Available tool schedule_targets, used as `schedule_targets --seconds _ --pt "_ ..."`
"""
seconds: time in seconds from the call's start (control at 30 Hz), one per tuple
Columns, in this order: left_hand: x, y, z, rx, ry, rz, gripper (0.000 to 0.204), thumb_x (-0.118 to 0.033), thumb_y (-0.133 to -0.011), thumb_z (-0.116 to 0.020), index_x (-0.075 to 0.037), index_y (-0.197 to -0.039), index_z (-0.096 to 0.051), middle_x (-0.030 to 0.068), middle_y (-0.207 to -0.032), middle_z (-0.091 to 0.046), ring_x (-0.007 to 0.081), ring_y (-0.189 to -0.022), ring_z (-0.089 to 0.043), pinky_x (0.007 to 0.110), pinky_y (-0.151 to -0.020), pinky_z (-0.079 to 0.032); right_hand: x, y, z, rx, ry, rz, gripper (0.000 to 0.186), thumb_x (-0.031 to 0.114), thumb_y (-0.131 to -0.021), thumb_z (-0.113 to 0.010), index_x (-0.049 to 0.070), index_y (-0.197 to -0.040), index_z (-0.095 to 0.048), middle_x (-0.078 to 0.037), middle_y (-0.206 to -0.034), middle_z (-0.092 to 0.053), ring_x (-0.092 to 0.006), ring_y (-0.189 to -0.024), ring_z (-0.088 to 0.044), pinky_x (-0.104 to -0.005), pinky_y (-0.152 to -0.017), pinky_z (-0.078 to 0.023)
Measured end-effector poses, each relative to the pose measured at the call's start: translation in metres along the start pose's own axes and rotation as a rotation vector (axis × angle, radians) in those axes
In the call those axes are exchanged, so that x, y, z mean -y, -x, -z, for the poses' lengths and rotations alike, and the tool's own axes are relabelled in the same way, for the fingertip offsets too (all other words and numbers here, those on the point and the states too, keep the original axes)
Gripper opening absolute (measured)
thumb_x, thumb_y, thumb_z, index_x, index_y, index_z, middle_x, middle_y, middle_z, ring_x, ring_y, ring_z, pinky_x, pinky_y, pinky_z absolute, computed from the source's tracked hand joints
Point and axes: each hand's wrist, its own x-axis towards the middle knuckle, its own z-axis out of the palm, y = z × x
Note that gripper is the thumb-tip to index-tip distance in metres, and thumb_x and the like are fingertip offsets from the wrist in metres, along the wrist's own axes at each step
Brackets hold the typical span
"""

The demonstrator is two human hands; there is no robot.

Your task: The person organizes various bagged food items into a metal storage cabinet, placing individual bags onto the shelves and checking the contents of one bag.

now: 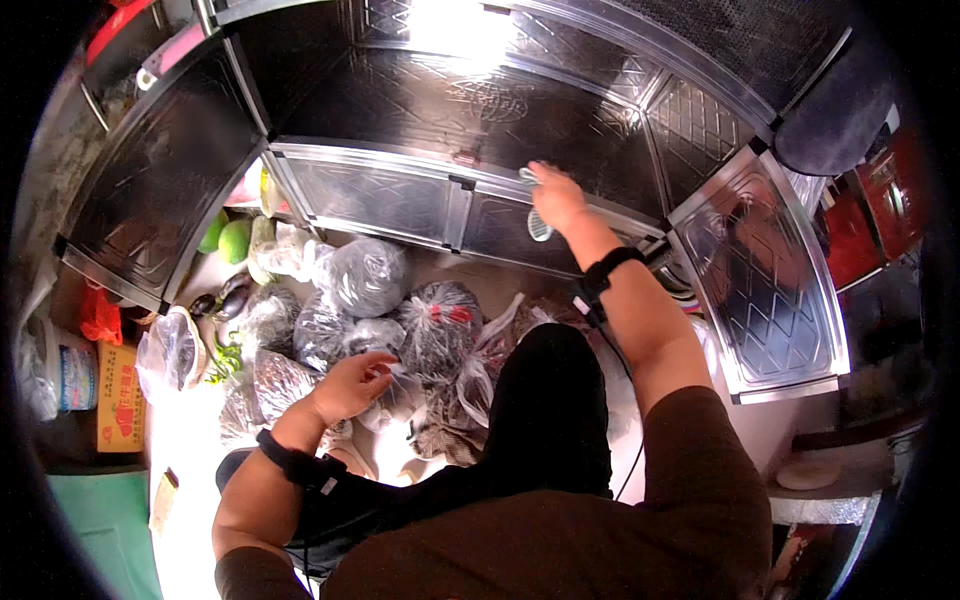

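Observation:
My right hand [558, 198] is stretched forward and closed on a pale striped cloth [541, 226]. Part of the cloth hangs below the fingers, over the front edge of a metal cabinet [370, 165]. Above the plastic bags, my left hand [352, 386] hovers with loosely bent fingers and nothing seen in it. The cabinet's dark shelf [420, 100] has an embossed pattern and reflects a bright light. Its left door [165, 170] and right door [765, 270] stand swung out. Several filled clear plastic bags [368, 275] lie below the cabinet's front.
Green round produce [234, 241], dark eggplants [236, 298] and green peppers [224, 360] lie left of the bags. At the far left are a yellow carton [120, 400], a white tub [77, 378] and a green surface [105, 535]. My knee [552, 400] is close to the bags.

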Motion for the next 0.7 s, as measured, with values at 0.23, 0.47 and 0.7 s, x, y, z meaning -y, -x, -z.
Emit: schedule_targets --seconds 0.23,0.47,0.7 --pt "-0.009 -0.003 0.004 0.03 -0.044 -0.038 0.032 -0.014 -0.081 -0.05 -0.002 -0.111 -0.046 0.0121 -0.096 -0.056 0.0151 -0.084 -0.053 0.026 -0.073 -0.042 0.029 -0.014 -0.007 -0.073 0.148 0.185 0.042 0.006 -0.073 -0.043 0.006 -0.115 -0.041 -0.015 -0.119 -0.042 -0.029 -0.11 -0.04 -0.0343 -0.093 -0.031" --pt "0.0 0.003 0.012 -0.029 -0.022 -0.092 0.034 -0.016 -0.081 -0.05 -0.003 -0.112 -0.046 0.0113 -0.095 -0.056 0.0155 -0.082 -0.053 0.027 -0.072 -0.043 0.024 -0.023 0.067 0.134 -0.424 -0.064 0.038 0.001 -0.073 -0.044 0.011 -0.109 -0.05 -0.017 -0.11 -0.049 -0.0304 -0.1 -0.048 -0.0302 -0.084 -0.038" --pt "-0.021 0.015 0.013 -0.072 0.022 -0.146 0.034 -0.015 -0.076 -0.052 -0.004 -0.108 -0.049 0.0121 -0.091 -0.056 0.02 -0.076 -0.054 0.03 -0.067 -0.044 0.041 -0.14 -0.033 -0.007 -0.141 -0.059 0.038 0.005 -0.077 -0.046 0.017 -0.113 -0.049 -0.019 -0.112 -0.047 -0.0262 -0.097 -0.05 -0.0288 -0.081 -0.039"
